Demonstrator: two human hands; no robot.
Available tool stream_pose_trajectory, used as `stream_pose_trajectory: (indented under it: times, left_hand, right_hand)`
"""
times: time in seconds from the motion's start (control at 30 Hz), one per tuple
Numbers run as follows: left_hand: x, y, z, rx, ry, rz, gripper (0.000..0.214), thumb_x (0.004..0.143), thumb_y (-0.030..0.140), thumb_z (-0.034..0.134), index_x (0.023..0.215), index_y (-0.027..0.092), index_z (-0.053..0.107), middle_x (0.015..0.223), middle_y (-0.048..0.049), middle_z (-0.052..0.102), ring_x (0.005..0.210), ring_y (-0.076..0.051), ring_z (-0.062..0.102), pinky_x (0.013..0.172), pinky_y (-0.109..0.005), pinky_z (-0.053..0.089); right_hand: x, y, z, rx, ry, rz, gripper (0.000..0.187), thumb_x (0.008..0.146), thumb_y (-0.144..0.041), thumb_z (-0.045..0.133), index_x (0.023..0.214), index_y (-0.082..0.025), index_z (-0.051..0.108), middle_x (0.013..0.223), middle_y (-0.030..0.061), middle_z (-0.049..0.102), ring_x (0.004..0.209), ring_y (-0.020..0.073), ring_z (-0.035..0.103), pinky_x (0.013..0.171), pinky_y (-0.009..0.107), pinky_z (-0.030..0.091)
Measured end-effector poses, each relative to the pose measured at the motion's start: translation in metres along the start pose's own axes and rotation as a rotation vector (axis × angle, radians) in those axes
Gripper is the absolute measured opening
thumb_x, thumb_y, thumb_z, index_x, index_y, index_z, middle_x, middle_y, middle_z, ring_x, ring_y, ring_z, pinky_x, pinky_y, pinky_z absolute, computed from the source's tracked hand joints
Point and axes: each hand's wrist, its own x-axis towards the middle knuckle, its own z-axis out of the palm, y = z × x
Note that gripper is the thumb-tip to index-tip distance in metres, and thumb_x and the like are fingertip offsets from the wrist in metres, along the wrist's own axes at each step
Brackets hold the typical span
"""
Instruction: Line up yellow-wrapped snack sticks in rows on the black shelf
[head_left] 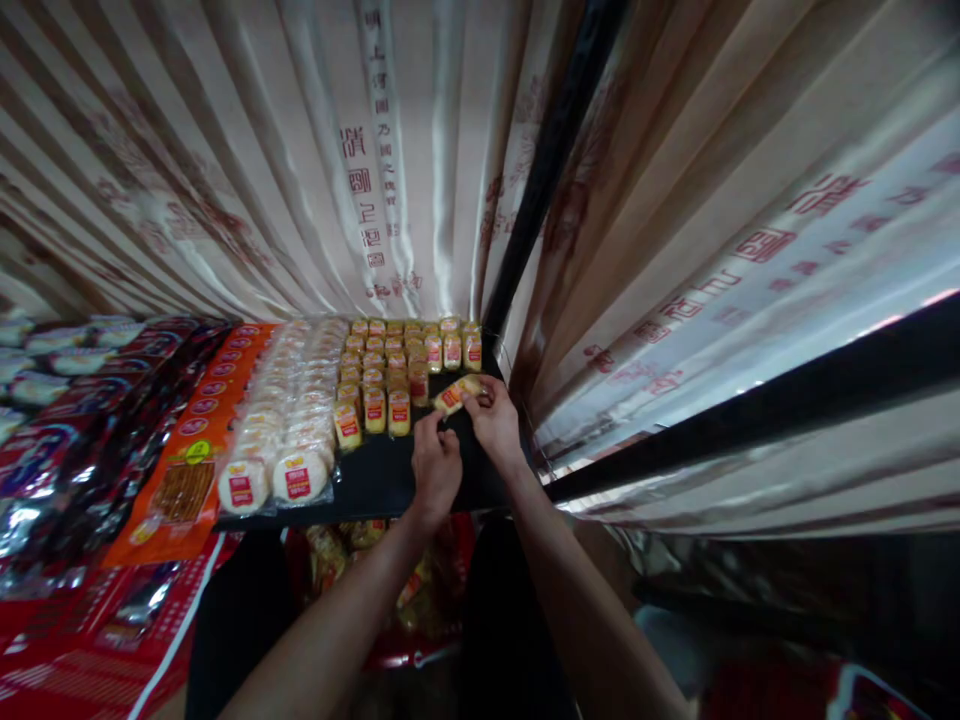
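A small wrapped yellow cake [452, 396] with a red label is held at a tilt above the right part of the black table [379, 478]. My right hand [496, 420] pinches it by its right end. My left hand [436, 462] is closed, its fingertips at the lower left end of the wrapper. Just left of the hands, rows of the same wrapped cakes [374, 410] stand on edge, their red labels facing me. A few more cakes [451, 350] stand behind, near the table's back right corner.
Two rows of round white wrapped cakes [301, 476] stand left of the yellow ones. Beyond them lie an orange snack bag [180, 490] and dark shiny packs [60, 450]. Below the table edge, a red bag [461, 545] holds more yellow packets. Printed curtains [420, 150] and a dark post [551, 150] border the back and right.
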Motion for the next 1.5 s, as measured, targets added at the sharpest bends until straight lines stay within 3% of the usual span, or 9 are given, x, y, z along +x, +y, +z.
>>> stream_pose_trajectory:
  times: [0.07,0.23,0.37,0.53,0.8,1.0,1.2,1.37,1.5]
  left_hand:
    - [0.003,0.004,0.002,0.136,0.001,0.121,0.032,0.081,0.012,0.042,0.108,0.019,0.058,0.127,-0.0075,0.049,0.117,-0.017,0.048,0.102,-0.032,0.038]
    - [0.016,0.002,0.008,0.359,-0.075,0.228,0.04,0.079,0.009,0.04,0.116,0.015,0.056,0.136,-0.0085,0.043,0.123,-0.019,0.043,0.105,-0.031,0.036]
    - [0.026,-0.005,0.009,0.494,-0.085,0.285,0.045,0.077,0.009,0.041,0.121,0.012,0.052,0.137,-0.0098,0.043,0.122,-0.024,0.042,0.104,-0.036,0.036]
    - [0.031,-0.015,0.006,0.518,-0.053,0.352,0.047,0.075,0.011,0.044,0.122,0.011,0.05,0.136,-0.013,0.043,0.12,-0.028,0.041,0.103,-0.041,0.035]
    - [0.034,-0.023,0.008,0.425,-0.079,0.395,0.046,0.07,0.005,0.045,0.113,0.016,0.055,0.134,-0.0095,0.046,0.122,-0.028,0.038,0.105,-0.043,0.033]
    - [0.035,-0.023,0.011,0.441,-0.1,0.352,0.044,0.071,0.006,0.044,0.114,0.01,0.054,0.132,-0.0158,0.047,0.126,-0.03,0.035,0.104,-0.043,0.033]
    - [0.027,-0.023,0.009,0.452,-0.102,0.398,0.042,0.07,0.005,0.044,0.11,0.01,0.055,0.129,-0.0143,0.047,0.124,-0.029,0.035,0.105,-0.042,0.032]
    - [0.008,-0.021,0.0,0.471,-0.098,0.425,0.033,0.07,0.005,0.044,0.098,0.012,0.06,0.122,-0.0143,0.05,0.116,-0.027,0.04,0.1,-0.04,0.038]
    - [-0.02,-0.025,-0.018,0.404,-0.126,0.45,0.03,0.074,0.006,0.041,0.091,0.018,0.061,0.105,-0.009,0.059,0.104,-0.022,0.047,0.092,-0.036,0.042]
  right_hand:
    - [0.019,0.0,0.004,-0.147,-0.051,-0.069,0.035,0.074,-0.028,0.057,0.109,-0.019,0.056,0.091,0.0052,0.066,0.077,0.0181,0.062,0.076,0.036,0.05]
    - [0.055,0.001,0.019,-0.295,-0.122,-0.266,0.035,0.075,-0.017,0.054,0.11,-0.02,0.058,0.109,0.0072,0.062,0.097,0.0196,0.058,0.09,0.036,0.045]
    - [0.067,0.007,0.037,-0.317,-0.116,-0.26,0.036,0.076,-0.016,0.054,0.111,-0.021,0.057,0.113,0.0077,0.06,0.103,0.0196,0.056,0.093,0.035,0.043]
    - [0.069,0.015,0.058,-0.233,-0.067,-0.192,0.039,0.076,-0.018,0.055,0.115,-0.02,0.053,0.101,0.0063,0.063,0.092,0.0186,0.059,0.087,0.036,0.046]
    - [0.05,0.026,0.062,-0.146,0.012,-0.237,0.04,0.074,-0.014,0.051,0.114,-0.018,0.049,0.112,0.0106,0.051,0.096,0.0188,0.056,0.086,0.034,0.047]
    - [0.046,0.03,0.064,-0.175,-0.041,-0.308,0.031,0.077,-0.014,0.046,0.106,-0.016,0.056,0.106,0.0102,0.055,0.099,0.0192,0.053,0.093,0.035,0.043]
    - [0.04,0.024,0.057,-0.169,-0.022,-0.243,0.03,0.075,-0.017,0.05,0.103,-0.02,0.061,0.107,0.0076,0.055,0.101,0.0188,0.052,0.094,0.036,0.043]
    - [0.01,0.01,0.038,-0.084,0.054,-0.121,0.022,0.076,-0.025,0.051,0.091,-0.017,0.064,0.111,0.0116,0.051,0.101,0.0208,0.052,0.082,0.035,0.05]
    - [-0.036,-0.002,0.025,0.067,0.062,-0.052,0.027,0.078,-0.029,0.047,0.098,-0.016,0.06,0.108,0.0109,0.056,0.089,0.0165,0.058,0.075,0.03,0.051]
